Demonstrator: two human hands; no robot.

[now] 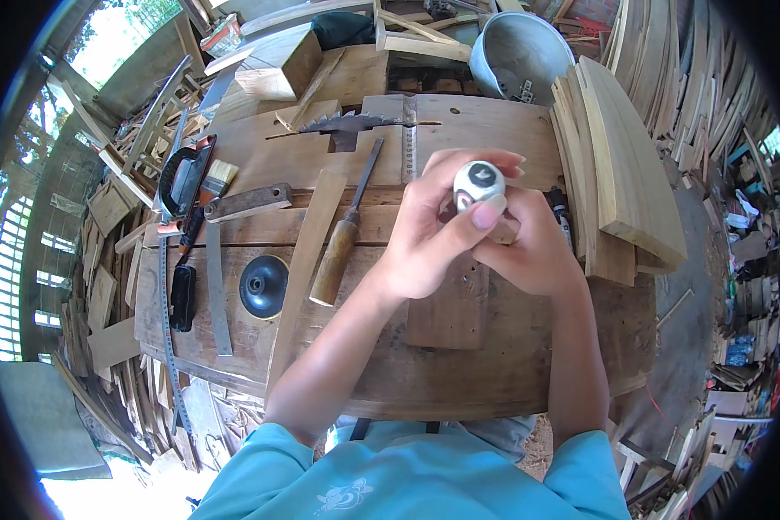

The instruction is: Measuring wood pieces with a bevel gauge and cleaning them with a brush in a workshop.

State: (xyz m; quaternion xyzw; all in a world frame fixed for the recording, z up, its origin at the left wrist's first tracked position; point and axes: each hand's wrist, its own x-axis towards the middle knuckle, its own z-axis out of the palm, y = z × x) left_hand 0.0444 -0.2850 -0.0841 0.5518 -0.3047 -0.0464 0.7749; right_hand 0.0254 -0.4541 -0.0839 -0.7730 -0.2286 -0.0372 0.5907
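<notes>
Above the middle of the wooden workbench (494, 381), my left hand (425, 230) is closed round a white cylinder with dark markings (479, 180), its rounded end tipped up and my thumb across it. Pressed against it from the other side is my right hand (537, 247), fingers curled. A small tan bit shows between the hands; I cannot tell what it is. Left of my hands lies a chisel with a wooden handle (337, 251), blade pointing away. Beside it runs a long thin wooden strip (308, 251). A black round disc (264, 286) lies further left.
A toothed circular saw blade (351, 121) sticks up through the bench. At left are a hand plane (201, 178), a brush (220, 178), a metal strip (218, 295) and a tape measure (183, 299). Stacked boards (624, 165) stand right; a bucket (494, 65) is behind.
</notes>
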